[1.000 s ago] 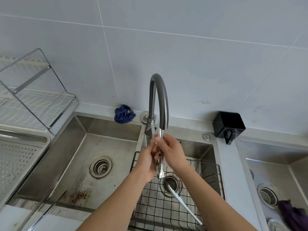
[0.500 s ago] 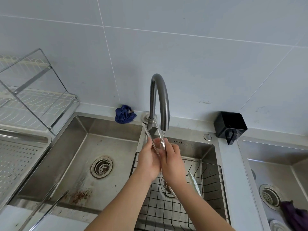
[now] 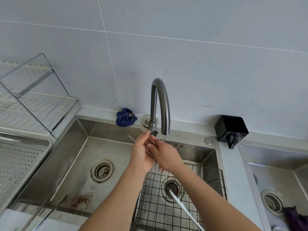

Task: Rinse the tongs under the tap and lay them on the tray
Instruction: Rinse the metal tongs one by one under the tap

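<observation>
Just below the tap [image 3: 160, 104] spout, the left hand [image 3: 141, 154] curls its grip round metal tongs [image 3: 131, 138] (serrated tip poking left); the right hand [image 3: 167, 156] meets them, its grip hidden from view.

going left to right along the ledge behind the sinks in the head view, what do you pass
dish rack → blue cloth → tap → black holder
</observation>
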